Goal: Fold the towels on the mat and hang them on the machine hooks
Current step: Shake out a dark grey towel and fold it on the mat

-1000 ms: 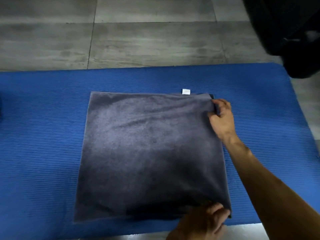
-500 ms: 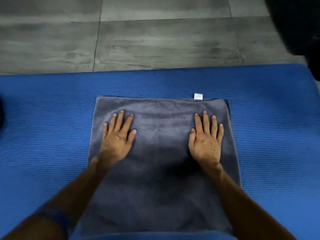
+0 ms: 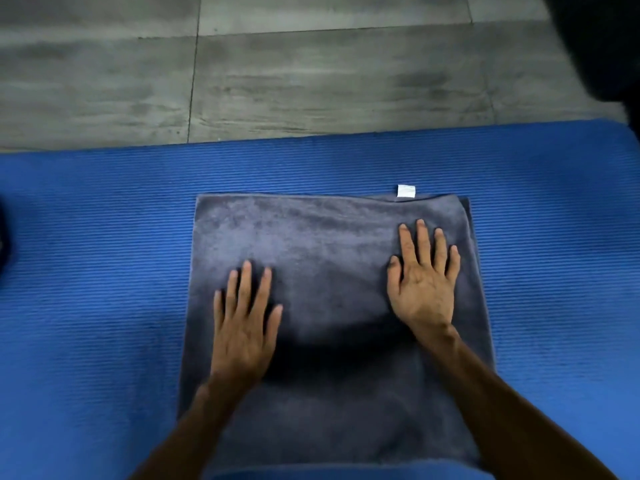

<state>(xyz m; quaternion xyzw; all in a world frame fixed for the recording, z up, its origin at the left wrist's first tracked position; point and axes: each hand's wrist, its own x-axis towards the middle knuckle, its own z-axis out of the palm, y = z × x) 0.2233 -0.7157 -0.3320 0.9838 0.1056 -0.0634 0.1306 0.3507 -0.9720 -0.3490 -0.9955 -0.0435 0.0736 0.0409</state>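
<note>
— Under both hands, what do you see?

— A grey towel (image 3: 332, 306). It lies flat on a blue mat (image 3: 86, 271), folded into a square shape.

— What are the hands doing?

— The left hand (image 3: 244, 327) lies flat on the towel with its fingers straight and a little spread. The right hand (image 3: 424, 282) lies flat on it too, fingers straight. Both palms face down. Neither one holds anything.

— Are the hands side by side?

— No. The right hand sits farther forward than the left hand. It is near the right edge of the towel. The left hand is closer to the left edge.

— What is past the fingertips?

— A small white tag (image 3: 406, 190) sticks out from the far edge of the towel, just ahead of the right hand. Beyond the mat is a grey tiled floor (image 3: 311, 74).

— Anything off to the sides?

— A big dark shape (image 3: 602, 43) fills the far corner, beyond the right hand. I cannot tell what it is. Another dark thing (image 3: 4, 237) peeks in far out past the left hand, too blurry to name.

— Is anything on top of the towel?

— Only the two hands and arms.
</note>
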